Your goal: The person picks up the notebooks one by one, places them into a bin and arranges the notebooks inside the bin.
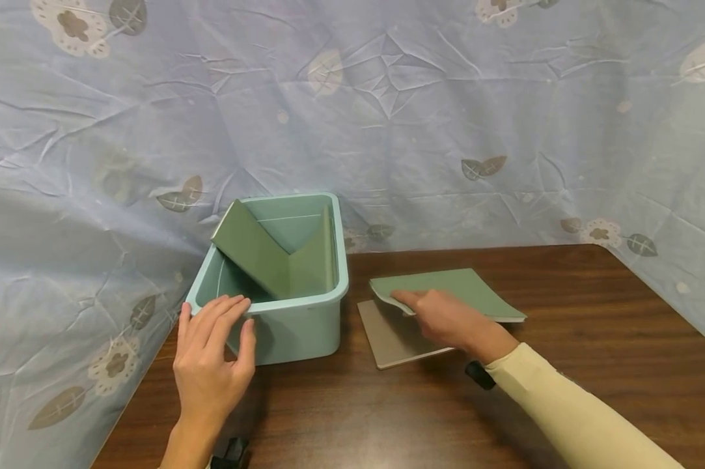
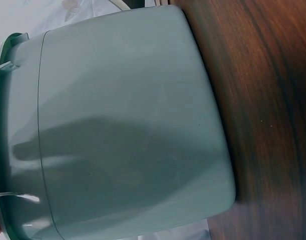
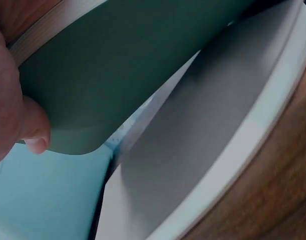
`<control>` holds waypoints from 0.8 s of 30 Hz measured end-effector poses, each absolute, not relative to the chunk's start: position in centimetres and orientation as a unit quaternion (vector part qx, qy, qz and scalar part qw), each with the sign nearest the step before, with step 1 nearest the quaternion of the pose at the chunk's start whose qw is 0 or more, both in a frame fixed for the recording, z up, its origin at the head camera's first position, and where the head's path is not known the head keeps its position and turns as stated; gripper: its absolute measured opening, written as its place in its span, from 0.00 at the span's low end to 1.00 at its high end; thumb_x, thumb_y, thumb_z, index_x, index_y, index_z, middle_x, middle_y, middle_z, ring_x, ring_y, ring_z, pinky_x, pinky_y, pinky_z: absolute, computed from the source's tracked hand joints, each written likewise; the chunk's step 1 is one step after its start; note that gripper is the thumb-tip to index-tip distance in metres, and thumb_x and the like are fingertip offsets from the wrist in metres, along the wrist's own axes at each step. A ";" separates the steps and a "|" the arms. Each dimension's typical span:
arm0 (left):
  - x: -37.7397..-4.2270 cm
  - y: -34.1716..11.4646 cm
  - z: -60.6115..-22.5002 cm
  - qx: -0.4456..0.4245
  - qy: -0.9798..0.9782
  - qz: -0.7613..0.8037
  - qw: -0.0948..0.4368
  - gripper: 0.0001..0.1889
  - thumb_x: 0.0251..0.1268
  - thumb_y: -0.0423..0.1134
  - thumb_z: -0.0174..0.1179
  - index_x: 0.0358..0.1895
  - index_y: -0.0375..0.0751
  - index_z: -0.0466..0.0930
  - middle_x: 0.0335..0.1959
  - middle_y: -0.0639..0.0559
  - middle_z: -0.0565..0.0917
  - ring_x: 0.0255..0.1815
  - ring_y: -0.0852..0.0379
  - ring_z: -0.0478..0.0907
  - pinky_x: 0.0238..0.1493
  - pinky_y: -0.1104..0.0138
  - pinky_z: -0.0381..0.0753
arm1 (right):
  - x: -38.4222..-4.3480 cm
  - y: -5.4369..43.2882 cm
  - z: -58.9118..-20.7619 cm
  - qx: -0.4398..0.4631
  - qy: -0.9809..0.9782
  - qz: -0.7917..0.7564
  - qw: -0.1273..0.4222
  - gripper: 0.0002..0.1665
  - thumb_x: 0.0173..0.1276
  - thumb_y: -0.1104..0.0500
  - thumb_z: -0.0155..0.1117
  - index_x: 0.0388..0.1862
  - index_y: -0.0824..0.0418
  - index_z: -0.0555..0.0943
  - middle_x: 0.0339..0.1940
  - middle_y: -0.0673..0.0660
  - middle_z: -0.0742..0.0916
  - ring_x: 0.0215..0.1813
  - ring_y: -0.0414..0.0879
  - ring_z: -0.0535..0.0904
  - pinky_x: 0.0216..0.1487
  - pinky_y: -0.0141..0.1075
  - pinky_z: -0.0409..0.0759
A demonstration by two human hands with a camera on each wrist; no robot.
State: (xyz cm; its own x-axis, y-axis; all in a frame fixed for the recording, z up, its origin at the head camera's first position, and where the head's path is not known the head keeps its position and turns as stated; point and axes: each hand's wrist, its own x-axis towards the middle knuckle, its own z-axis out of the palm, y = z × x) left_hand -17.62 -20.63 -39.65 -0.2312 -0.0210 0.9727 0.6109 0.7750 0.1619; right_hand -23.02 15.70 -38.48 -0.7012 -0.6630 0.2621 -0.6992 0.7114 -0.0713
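In the head view, my right hand (image 1: 446, 319) pinches the near left corner of a green notebook (image 1: 446, 290), lifting that edge. Beneath lies a beige notebook (image 1: 390, 339) on the table, partly covered. The right wrist view has the thumb against the green notebook's cover (image 3: 117, 75), above the greyish face of the lower notebook (image 3: 203, 110). My left hand (image 1: 214, 358) rests its fingers on the near left rim of a light teal bin (image 1: 296, 332), thumb apart from the fingers. Only fingertips show beside the bin's wall (image 2: 122, 110) in the left wrist view.
Inside the bin, olive-green covers (image 1: 255, 251) lean in a V, one corner rising over the left rim. The brown wooden table (image 1: 352, 410) extends in front and to the right. A patterned cloth (image 1: 422, 150) hangs behind the table and down its left side.
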 end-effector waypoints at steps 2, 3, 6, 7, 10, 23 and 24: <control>-17.6 -20.7 -39.6 -0.201 -0.736 -0.269 0.588 0.13 0.64 0.34 0.64 0.49 0.34 0.91 0.46 0.40 0.92 0.52 0.35 0.86 0.73 0.28 0.66 | -23.1 15.8 -38.2 0.370 -0.919 0.083 0.113 0.38 0.62 0.79 0.59 0.73 0.67 0.76 0.44 0.62 0.93 0.39 0.54 0.91 0.39 0.42 0.88; -17.6 -20.7 -39.6 -0.201 -0.736 -0.269 0.588 0.14 0.64 0.34 0.64 0.49 0.34 0.91 0.46 0.40 0.92 0.52 0.35 0.86 0.73 0.28 0.67 | -23.2 15.9 -38.0 0.368 -0.919 0.084 0.113 0.37 0.63 0.79 0.59 0.74 0.67 0.75 0.44 0.63 0.93 0.40 0.54 0.92 0.40 0.42 0.88; -17.6 -20.7 -39.5 -0.201 -0.735 -0.270 0.589 0.13 0.64 0.35 0.64 0.48 0.34 0.91 0.46 0.40 0.92 0.52 0.36 0.87 0.73 0.29 0.67 | -23.4 16.1 -37.6 0.364 -0.918 0.096 0.121 0.37 0.64 0.79 0.58 0.74 0.69 0.75 0.41 0.63 0.93 0.40 0.53 0.91 0.39 0.41 0.87; -17.6 -20.7 -39.5 -0.202 -0.734 -0.270 0.589 0.13 0.64 0.35 0.64 0.48 0.34 0.91 0.46 0.40 0.92 0.52 0.36 0.87 0.73 0.29 0.67 | -23.5 16.3 -37.4 0.363 -0.918 0.101 0.127 0.36 0.65 0.78 0.58 0.74 0.69 0.75 0.39 0.63 0.93 0.39 0.52 0.91 0.38 0.41 0.87; -17.6 -20.7 -39.4 -0.203 -0.733 -0.270 0.591 0.13 0.64 0.35 0.64 0.48 0.34 0.91 0.46 0.40 0.92 0.52 0.36 0.87 0.73 0.30 0.67 | -23.7 16.6 -36.8 0.358 -0.914 0.109 0.157 0.34 0.66 0.77 0.59 0.72 0.68 0.76 0.34 0.59 0.92 0.31 0.46 0.86 0.31 0.37 0.81; -17.6 -21.1 -39.5 -0.204 -0.736 -0.269 0.587 0.13 0.65 0.35 0.64 0.48 0.34 0.91 0.46 0.40 0.92 0.52 0.36 0.87 0.71 0.28 0.67 | -23.9 17.8 -33.5 0.292 -0.921 0.170 0.192 0.24 0.79 0.65 0.61 0.72 0.59 0.77 0.40 0.65 0.92 0.27 0.51 0.80 0.31 0.44 0.78; -17.6 -21.1 -39.5 -0.203 -0.736 -0.269 0.586 0.13 0.65 0.35 0.63 0.48 0.34 0.91 0.46 0.40 0.92 0.52 0.36 0.87 0.72 0.28 0.67 | -24.0 17.9 -33.2 0.285 -0.923 0.175 0.193 0.24 0.79 0.65 0.61 0.71 0.58 0.77 0.38 0.65 0.91 0.25 0.50 0.78 0.31 0.44 0.78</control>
